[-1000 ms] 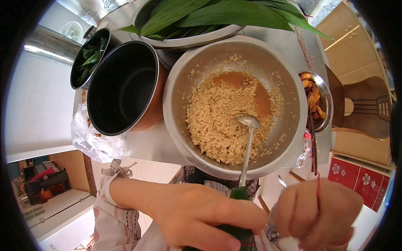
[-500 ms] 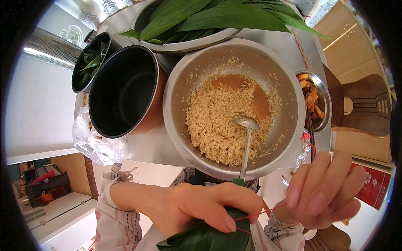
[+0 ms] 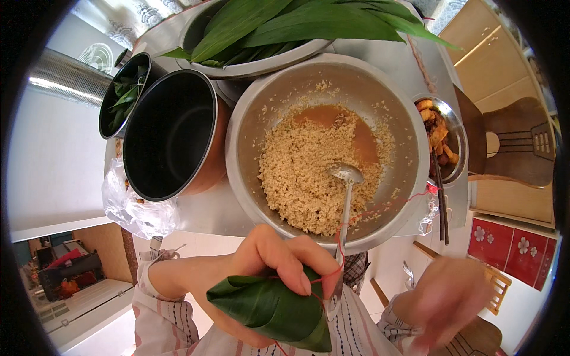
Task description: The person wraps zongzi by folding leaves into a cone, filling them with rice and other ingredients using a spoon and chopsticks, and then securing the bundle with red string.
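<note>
My left hand (image 3: 261,252) is closed around a green leaf-wrapped rice dumpling (image 3: 270,311), thumb and forefinger pressing near its right end. A thin red string (image 3: 340,237) crosses the dumpling, then arcs up over the rim of the metal bowl (image 3: 238,202) towards a red tangle by the chopsticks (image 3: 440,199). Off to the right, my right hand (image 3: 448,296) is smeared by motion, and its fingers are unclear. Pale grains, apparently rice (image 3: 297,172), with brownish liquid fill part of the bowl. A metal spoon (image 3: 348,207) leans in the bowl, its handle passing beyond the near rim.
A dark-lined pot (image 3: 172,136) stands left of the bowl, beside a smaller pot of leaves (image 3: 126,98). Long green leaves (image 3: 320,26) lie in a basin behind. At right sits a dish of browned chunks (image 3: 439,133). A plastic bag (image 3: 139,204) lies front left.
The dumpling has risen and turned further into view in my left hand. My right hand, earlier pulling the string taut, has moved lower and blurred; the string now hangs in a loose arc.
</note>
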Tool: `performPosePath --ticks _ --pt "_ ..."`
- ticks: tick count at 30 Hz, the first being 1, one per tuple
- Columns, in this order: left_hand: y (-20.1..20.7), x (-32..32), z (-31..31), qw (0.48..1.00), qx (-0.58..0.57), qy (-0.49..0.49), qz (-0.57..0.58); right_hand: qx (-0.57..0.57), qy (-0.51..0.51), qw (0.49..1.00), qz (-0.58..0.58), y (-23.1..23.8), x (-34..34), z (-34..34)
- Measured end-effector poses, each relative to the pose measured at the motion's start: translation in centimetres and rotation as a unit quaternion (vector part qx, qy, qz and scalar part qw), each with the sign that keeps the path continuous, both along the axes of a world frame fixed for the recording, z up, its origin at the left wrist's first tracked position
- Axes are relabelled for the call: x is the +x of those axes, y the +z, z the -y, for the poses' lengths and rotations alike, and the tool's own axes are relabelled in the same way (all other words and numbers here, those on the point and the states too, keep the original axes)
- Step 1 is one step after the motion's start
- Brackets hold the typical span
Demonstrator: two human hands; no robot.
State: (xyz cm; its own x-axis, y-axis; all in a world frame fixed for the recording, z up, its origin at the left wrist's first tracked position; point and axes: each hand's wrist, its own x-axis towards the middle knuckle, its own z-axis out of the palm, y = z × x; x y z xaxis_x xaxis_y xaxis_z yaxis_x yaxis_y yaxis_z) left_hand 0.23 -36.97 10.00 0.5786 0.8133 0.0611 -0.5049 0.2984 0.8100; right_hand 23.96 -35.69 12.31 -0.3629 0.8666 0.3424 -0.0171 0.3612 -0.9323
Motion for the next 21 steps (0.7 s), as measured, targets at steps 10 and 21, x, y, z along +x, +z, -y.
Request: performPosePath --ticks 10,21 --pt "-1.0 0.0 -1.4 0.997 0.054 -0.058 0.005 0.203 0.055 0.962 -0.174 -1.1 -4.8 2.5" --pt "-0.6 -0.9 -1.9 0.998 -0.041 -0.050 -0.020 -0.388 -0.009 0.842 -0.375 -3.6 -2.7 4.0"
